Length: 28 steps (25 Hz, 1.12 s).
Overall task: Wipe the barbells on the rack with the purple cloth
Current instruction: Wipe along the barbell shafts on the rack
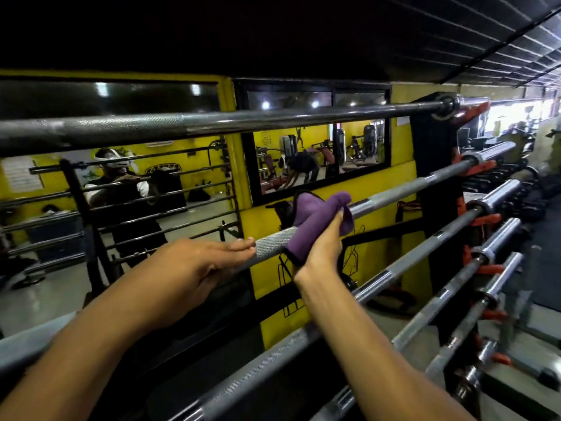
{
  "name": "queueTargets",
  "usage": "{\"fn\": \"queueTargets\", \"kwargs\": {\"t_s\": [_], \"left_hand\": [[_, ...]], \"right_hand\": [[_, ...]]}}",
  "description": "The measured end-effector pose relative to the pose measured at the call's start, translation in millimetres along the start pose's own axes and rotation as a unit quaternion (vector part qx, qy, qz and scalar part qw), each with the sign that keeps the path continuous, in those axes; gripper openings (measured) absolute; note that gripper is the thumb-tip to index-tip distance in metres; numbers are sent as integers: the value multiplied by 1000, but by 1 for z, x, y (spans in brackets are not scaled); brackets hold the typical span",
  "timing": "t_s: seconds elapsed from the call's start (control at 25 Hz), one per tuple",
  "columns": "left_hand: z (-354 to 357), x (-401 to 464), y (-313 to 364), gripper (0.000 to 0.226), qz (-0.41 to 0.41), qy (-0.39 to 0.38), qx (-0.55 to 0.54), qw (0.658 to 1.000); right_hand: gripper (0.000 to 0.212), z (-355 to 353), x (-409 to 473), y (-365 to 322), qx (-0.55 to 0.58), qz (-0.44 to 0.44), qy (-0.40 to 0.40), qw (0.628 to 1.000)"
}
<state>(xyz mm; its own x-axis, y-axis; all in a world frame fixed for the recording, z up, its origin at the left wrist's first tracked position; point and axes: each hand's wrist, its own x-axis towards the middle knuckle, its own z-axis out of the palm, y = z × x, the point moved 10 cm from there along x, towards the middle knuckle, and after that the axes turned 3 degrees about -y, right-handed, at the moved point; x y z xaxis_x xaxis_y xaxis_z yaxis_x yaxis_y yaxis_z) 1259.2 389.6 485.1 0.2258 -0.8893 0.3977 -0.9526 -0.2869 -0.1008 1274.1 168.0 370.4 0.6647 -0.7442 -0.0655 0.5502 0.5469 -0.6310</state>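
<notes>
Several steel barbells lie across a black rack (431, 165), stepped from top to bottom. The second barbell (403, 189) runs from lower left to upper right. A purple cloth (315, 217) is wrapped over that bar near its middle, and my right hand (324, 247) grips the cloth around the bar from below. My left hand (194, 265) rests on the same bar just left of the cloth, fingers straight along it. The top barbell (243, 118) is above both hands. Lower barbells (419, 259) sit below and to the right.
A yellow wall with mirrors (315, 159) stands behind the rack, reflecting gym machines and a person. Orange clips (485, 220) hang on the rack's right upright. More bar sleeves and equipment crowd the right side.
</notes>
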Motion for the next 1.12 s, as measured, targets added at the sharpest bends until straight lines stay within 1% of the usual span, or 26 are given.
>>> {"fn": "queueTargets", "kwargs": {"t_s": [0.04, 0.08, 0.16, 0.2, 0.24, 0.28, 0.32, 0.36, 0.44, 0.52, 0.6, 0.68, 0.8, 0.84, 0.88, 0.96, 1.04, 1.12], "left_hand": [[0, 0, 0, 61, -3, 0, -6, 1000], [0, 0, 1, 60, -1, -1, -14, 1000], [-1, 1, 5, 57, 5, 1, -22, 1000], [0, 2, 5, 55, 5, 0, -23, 1000], [0, 2, 4, 53, 4, 0, -24, 1000], [0, 3, 3, 51, 3, 0, -25, 1000], [-1, 3, 3, 49, 2, 2, -28, 1000], [-1, 4, 3, 48, 2, 5, -34, 999], [-2, 5, 3, 47, 1, 7, -40, 999], [-2, 5, 5, 46, -1, 5, -33, 999], [-2, 3, 7, 46, -6, 3, -33, 999], [-4, 2, 8, 45, -8, 7, -33, 999], [-5, 2, 9, 43, -18, 7, -31, 999], [-5, 3, 8, 43, -20, 6, -34, 999], [-5, 3, 7, 43, -23, 5, -36, 999], [-4, 3, 7, 43, -24, 6, -33, 999], [-2, 3, 5, 43, -28, -3, -25, 999], [-2, 3, 5, 43, -32, -5, -26, 999]], "right_hand": [[54, -2, 6, -16, -4, -16, 2, 1000], [51, 2, 13, -40, -5, -49, -15, 999], [51, 8, 31, -91, -12, -150, -60, 987], [51, 4, 44, -104, -20, -186, -58, 981], [52, -4, 53, -110, -10, -202, -31, 979], [49, -10, 54, -107, 1, -200, -11, 980], [43, -9, 47, -99, 13, -174, -17, 984], [40, -7, 34, -83, -1, -138, -10, 990], [47, -5, 14, -40, -33, -67, 11, 997], [54, -6, -3, -5, -78, -37, 4, 996], [64, -10, -9, -4, -119, -46, -10, 992], [70, -18, 5, -33, -138, -78, -15, 987], [56, -34, 21, -77, -116, -120, 37, 985], [57, -34, 20, -77, -132, -115, 32, 984], [58, -34, 18, -68, -165, -96, 24, 981], [55, -38, 11, -45, -236, -63, 5, 970], [52, -32, -11, -31, -329, -56, -54, 941], [47, -29, -42, -37, -391, -79, -98, 912]]}}
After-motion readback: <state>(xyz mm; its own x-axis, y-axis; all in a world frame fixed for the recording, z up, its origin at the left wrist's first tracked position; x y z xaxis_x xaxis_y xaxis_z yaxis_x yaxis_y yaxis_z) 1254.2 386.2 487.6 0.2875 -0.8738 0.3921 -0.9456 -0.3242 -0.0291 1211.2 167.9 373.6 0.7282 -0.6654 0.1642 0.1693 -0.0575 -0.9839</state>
